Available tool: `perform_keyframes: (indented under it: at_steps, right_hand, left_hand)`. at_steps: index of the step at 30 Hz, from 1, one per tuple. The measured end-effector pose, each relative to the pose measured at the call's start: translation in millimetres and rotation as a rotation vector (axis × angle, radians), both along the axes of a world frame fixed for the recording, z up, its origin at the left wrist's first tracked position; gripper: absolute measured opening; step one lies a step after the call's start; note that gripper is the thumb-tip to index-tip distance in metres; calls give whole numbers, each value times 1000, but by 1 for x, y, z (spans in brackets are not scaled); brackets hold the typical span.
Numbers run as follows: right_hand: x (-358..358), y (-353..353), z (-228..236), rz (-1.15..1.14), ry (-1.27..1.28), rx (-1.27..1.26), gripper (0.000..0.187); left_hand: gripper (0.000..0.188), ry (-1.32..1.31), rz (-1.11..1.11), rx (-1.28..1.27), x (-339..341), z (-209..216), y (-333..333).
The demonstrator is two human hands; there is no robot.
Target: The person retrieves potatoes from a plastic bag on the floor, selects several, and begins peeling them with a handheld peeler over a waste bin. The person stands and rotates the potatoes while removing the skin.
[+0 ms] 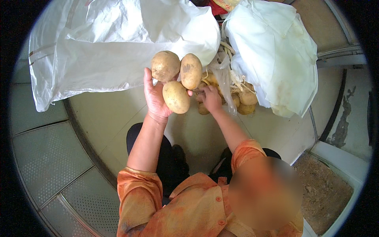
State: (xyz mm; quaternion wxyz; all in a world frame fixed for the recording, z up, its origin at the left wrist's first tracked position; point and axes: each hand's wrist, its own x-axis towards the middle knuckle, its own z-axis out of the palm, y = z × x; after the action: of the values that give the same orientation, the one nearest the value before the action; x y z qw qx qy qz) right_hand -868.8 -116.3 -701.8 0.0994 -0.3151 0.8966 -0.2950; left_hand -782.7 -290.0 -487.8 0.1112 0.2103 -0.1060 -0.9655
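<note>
While the pale floor (106, 118) stretches beneath everything, a big white sack (98, 63) takes up the far left, its near edge lying just past the left hand. On the far right bulges a second, slightly smaller cloth bag (276, 51), stained near its lower edge. Between the two sits a pile of potatoes (247, 98), partly covered by a strip of clear plastic (225, 79), with pale stringy roots (237, 81) lying over it.

The left hand (156, 96) is raised above the floor, palm up, its grip closed around three potatoes from below, thumb standing up along the outer side. The right hand (210, 98) reaches to the near left side of the pile; its fingers are blurred and curled downward, and I cannot tell whether its grip has hold of anything.

Of the three held potatoes, the round one (165, 66) sits at the upper left, the smooth yellow one (176, 97) nearest the wrist, and the narrow one (191, 71), with a dark patch, at the upper right. The picking-up looks partway along: these three are in hand, while several others remain in the pile.
</note>
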Motion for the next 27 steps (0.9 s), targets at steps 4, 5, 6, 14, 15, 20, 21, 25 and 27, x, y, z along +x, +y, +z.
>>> perform_keyframes:
  at_steps: [4, 5, 6, 14, 15, 20, 21, 25, 27]
  right_hand:
    - [-14, 0, -5, -147, -8, -84, 18]
    - [-18, 1, -6, -147, -23, -99, 17]
    - [-23, 1, -8, -147, -37, -113, 17]
    - [-35, 0, -15, -182, -251, -106, 21]
    - [-34, -2, -16, -219, -351, -134, 24]
    - [-29, -20, 17, -205, -529, -227, 26]
    - [-26, -24, 22, -177, -459, -224, 25]
    - [-22, -20, 22, -59, -316, -20, 23]
    - [-16, -13, 18, -42, -332, -27, 23]
  left_hand:
    - [82, 31, -26, 12, -3, -6, -1]
    - [82, 19, -16, -8, -3, -4, 1]
    - [81, 8, -6, -28, -4, -3, 2]
    - [83, 45, -8, 5, -3, -8, 2]
    - [84, 62, -24, 22, -3, -10, 2]
    - [83, 34, -23, 11, -6, -5, 11]
    - [82, 32, -25, 16, -5, -5, 12]
    - [82, 31, -37, 10, -4, -5, 14]
    - [81, 32, -47, 38, -3, -5, 13]
